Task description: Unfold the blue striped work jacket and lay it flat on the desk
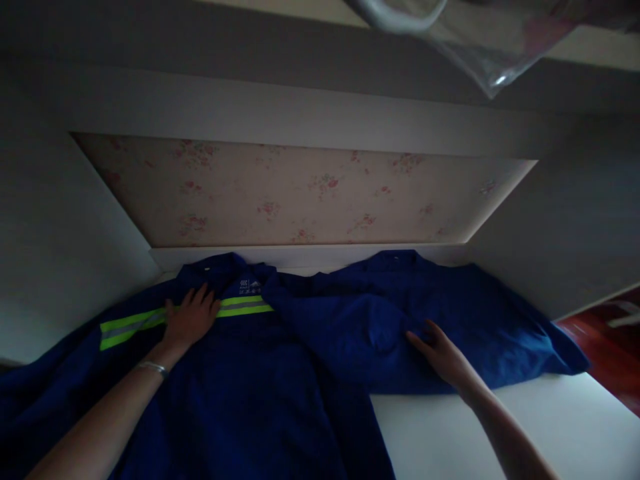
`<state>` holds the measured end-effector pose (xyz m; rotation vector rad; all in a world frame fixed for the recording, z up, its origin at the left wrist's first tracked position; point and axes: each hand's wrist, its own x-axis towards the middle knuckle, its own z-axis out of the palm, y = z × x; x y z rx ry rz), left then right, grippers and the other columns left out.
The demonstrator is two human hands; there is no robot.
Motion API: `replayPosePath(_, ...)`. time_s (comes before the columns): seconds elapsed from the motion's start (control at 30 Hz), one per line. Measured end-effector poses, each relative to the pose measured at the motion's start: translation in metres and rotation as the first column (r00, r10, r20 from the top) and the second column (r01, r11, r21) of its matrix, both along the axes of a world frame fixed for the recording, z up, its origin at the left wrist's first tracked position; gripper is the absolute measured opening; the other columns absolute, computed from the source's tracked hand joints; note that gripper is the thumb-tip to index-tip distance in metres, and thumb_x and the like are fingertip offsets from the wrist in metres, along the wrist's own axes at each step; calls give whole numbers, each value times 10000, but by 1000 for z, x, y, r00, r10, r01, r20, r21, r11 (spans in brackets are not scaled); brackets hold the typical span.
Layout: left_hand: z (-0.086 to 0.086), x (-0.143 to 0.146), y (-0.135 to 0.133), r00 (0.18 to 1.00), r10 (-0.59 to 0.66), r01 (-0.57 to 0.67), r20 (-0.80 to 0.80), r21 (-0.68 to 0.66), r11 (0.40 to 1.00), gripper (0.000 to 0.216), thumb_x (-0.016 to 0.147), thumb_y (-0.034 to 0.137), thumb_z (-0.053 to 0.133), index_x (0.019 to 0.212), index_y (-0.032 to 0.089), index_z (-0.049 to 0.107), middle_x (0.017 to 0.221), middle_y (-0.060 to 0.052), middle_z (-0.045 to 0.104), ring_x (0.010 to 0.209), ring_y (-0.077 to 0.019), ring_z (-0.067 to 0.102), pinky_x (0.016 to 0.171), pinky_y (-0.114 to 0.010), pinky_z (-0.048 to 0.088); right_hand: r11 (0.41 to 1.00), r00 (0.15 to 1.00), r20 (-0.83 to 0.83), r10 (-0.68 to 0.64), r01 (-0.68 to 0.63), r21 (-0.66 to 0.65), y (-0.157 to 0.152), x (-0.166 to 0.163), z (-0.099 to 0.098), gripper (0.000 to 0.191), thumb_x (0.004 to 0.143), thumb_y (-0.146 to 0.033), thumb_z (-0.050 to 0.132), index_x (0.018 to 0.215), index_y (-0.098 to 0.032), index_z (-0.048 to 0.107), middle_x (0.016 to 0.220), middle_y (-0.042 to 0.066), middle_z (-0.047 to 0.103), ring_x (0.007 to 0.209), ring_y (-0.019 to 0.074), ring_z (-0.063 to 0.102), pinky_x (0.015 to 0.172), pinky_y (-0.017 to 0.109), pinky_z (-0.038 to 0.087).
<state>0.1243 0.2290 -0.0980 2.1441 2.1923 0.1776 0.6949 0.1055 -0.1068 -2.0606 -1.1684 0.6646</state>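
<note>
A dark blue work jacket (260,380) with a yellow-green reflective stripe (240,307) lies spread on a white surface (480,427) inside a recessed alcove. My left hand (193,319) rests flat on the stripe near the chest, fingers spread; a bracelet circles that wrist. My right hand (440,353) lies on the folded-over blue fabric (400,320) to the right, fingers together and pressing on the cloth. I cannot tell whether its fingers pinch the fabric.
A floral-patterned back panel (300,193) closes the alcove behind the jacket. White side walls (560,220) angle in on both sides. Clear plastic wrap (490,53) hangs at the top right. A red floor (605,347) shows at far right.
</note>
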Motion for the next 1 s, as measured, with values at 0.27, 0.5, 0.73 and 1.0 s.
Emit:
replayPosePath(0.27,7,135,-29,961,-219,202,167,114,973,659,980,551,233,1455,128,404,1520,-121,436,1399,-227,394,1169,-357,300,939,923,-313,-225,291,183,35,32,35,631,704,-541,728,1212,-171,665,1096,121,735,934,265,706,736,347,591)
replayPosePath(0.5,9,180,-38,934,-271,242,233,147,959,643,966,550,322,1488,176,358,1564,-186,336,1425,-365,332,1131,-619,279,918,943,-37,-332,332,216,56,100,54,619,741,-394,638,1282,-98,592,1166,210,679,1058,332,638,914,478,491)
replayPosePath(0.73,-4,216,-81,806,-550,520,220,184,834,540,915,464,534,1423,296,463,1552,-82,392,1420,-327,352,1154,-579,316,868,851,240,468,-493,55,-47,19,16,374,811,-500,628,1065,-232,690,1137,102,696,1070,286,648,962,433,509)
replayPosePath(1.0,-18,208,-76,836,-464,429,293,181,885,599,867,-13,317,1392,222,486,1401,-78,569,1253,-215,562,1123,-420,410,762,604,637,479,-646,39,-53,-15,-3,413,950,-291,499,1354,-343,563,1305,52,650,1176,245,619,1094,507,404)
